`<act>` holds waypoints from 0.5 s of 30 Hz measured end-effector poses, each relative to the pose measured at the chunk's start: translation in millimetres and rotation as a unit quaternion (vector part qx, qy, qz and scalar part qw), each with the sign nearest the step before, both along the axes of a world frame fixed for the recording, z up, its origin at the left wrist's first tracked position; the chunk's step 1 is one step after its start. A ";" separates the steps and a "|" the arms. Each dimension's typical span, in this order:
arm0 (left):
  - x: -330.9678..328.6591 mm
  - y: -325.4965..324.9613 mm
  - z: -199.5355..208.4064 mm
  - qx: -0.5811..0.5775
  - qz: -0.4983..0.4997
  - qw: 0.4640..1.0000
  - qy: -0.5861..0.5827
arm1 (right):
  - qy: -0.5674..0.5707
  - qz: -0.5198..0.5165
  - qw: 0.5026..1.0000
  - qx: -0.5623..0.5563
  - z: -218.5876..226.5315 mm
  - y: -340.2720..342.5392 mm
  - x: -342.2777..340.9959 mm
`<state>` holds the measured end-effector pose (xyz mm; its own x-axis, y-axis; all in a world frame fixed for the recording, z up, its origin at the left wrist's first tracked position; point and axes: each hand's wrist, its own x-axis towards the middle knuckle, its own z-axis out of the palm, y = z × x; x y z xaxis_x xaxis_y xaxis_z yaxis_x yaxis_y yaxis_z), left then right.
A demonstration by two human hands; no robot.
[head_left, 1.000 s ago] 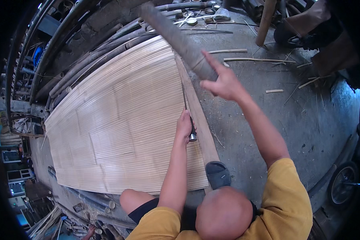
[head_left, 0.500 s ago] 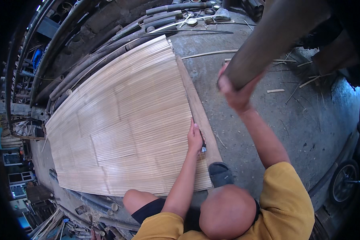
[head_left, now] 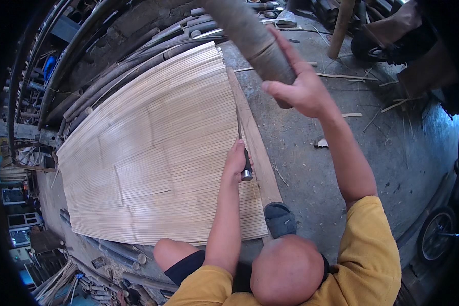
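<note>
A wide mat of thin pale bamboo slats lies in front of me, its right edge over a wooden board. At that edge my left hand grips the black handle of a chisel with a metal cap. Its thin blade runs away from me along the slat ends; the tip is hard to make out. Raised above the floor to the right, my right hand clasps the lower end of a thick bamboo pole piece. The pole tilts to the upper left, its far end outside the picture.
Dark bamboo poles lie along the mat's far left side. My sandalled foot rests by the board's near end. Thin strips are scattered on the concrete floor. A wheel stands at the right, an upright post at the back.
The bamboo piece has swung from leaning upper right to leaning upper left, and my right wrist has turned. My left hand, with the chisel, has shifted slightly away and to the left.
</note>
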<state>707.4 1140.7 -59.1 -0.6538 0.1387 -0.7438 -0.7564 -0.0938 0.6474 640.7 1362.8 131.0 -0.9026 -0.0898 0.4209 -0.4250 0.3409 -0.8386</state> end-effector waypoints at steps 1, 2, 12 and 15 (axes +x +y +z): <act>-2.7 -4.0 5.6 0.001 0.002 1.000 -0.007 | 0.023 -0.001 0.999 -0.029 2.2 -0.4 0.8; -1.3 -4.7 4.1 0.004 -0.009 1.000 -0.010 | 0.046 -0.002 0.997 -0.056 5.5 -0.3 1.4; 70.6 -0.4 -95.1 -0.183 -0.036 0.960 0.208 | -0.070 -0.074 0.973 -0.206 -7.7 -1.3 52.1; 84.0 9.2 -48.0 -0.101 -0.050 0.986 0.122 | -0.020 -0.213 0.974 -0.070 -80.1 8.8 62.8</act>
